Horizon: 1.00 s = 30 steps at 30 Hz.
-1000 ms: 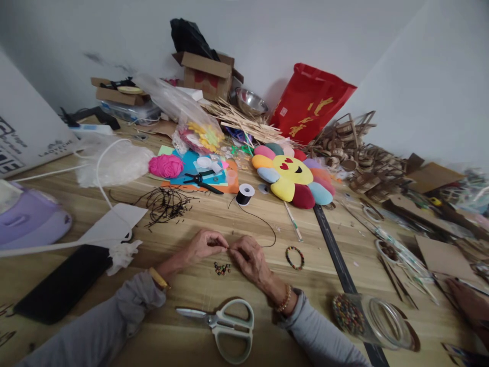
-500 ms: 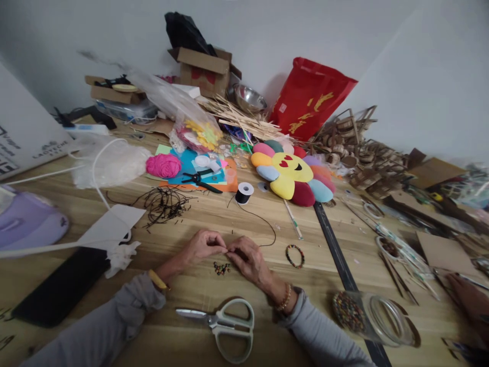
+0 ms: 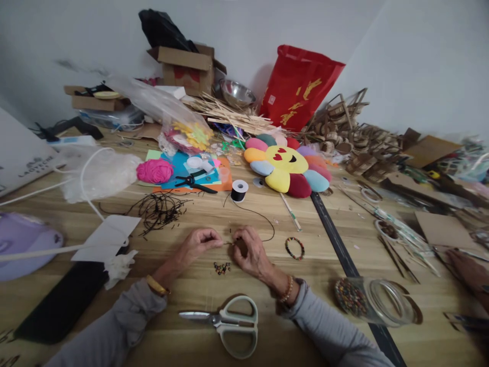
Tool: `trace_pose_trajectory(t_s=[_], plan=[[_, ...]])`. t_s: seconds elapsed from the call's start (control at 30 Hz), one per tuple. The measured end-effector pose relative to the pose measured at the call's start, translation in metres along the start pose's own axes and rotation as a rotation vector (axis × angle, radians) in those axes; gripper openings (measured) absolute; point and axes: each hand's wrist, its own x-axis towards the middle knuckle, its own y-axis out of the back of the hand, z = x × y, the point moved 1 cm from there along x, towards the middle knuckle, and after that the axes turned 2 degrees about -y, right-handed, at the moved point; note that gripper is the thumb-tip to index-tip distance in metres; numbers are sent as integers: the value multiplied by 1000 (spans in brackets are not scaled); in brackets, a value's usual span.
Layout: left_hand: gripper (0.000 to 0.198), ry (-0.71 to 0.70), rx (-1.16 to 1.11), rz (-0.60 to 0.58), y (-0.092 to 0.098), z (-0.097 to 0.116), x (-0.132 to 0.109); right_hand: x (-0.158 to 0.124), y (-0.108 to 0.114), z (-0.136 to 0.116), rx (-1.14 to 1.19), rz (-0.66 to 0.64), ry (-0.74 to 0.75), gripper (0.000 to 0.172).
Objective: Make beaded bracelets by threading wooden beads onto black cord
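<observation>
"What is the right hand (image 3: 250, 255) doing?"

"Its thumb and fingers are curling in close, and they are gripping the black cord (image 3: 274, 229). A short dark end is poking out towards the left hand (image 3: 194, 250)."

"And is that left one holding anything?"

"Its thumb and forefinger are nearly meeting, just beside that end. Whether they are pinching anything, I cannot tell."

"Where is the rest of the cord going?"

"It is looping out to the right and curving back up to a white-ended spool (image 3: 238, 195), which is standing upright beyond the hands."

"What is lying nearby?"

"A small cluster of beads (image 3: 222, 268) is sitting on the wooden table (image 3: 317, 285), just below the fingertips. A beaded ring (image 3: 303, 251) is lying to the right, and scissors (image 3: 216, 319) are resting nearer the person, blades pointing left."

"Farther out?"

"A tangle of black strands (image 3: 160, 210) is spreading to the left, and a flower-shaped cushion (image 3: 286, 162) is lying beyond the spool. At the far right, another person's hand (image 3: 464, 270) is showing."
</observation>
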Motion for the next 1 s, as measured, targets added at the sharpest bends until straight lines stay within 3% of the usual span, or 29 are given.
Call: trace_pose_trajectory(t_s=[0.17,0.37,0.63,0.83,1.0], plan=[[19,12,20,-20,0,4,-1,1,2,-4,36,-40,49,30],[17,-5,57,-28,-3,8,-3,2,2,-4,194,-128,95,14],[20,-38,117,-44,-5,8,-5,-1,0,2,198,-64,27,15],[19,-69,271,-79,1,12,-9,-2,-1,4,145,-93,87,16],[15,-67,506,-252,9,15,-16,-2,0,4,116,-99,73,14]])
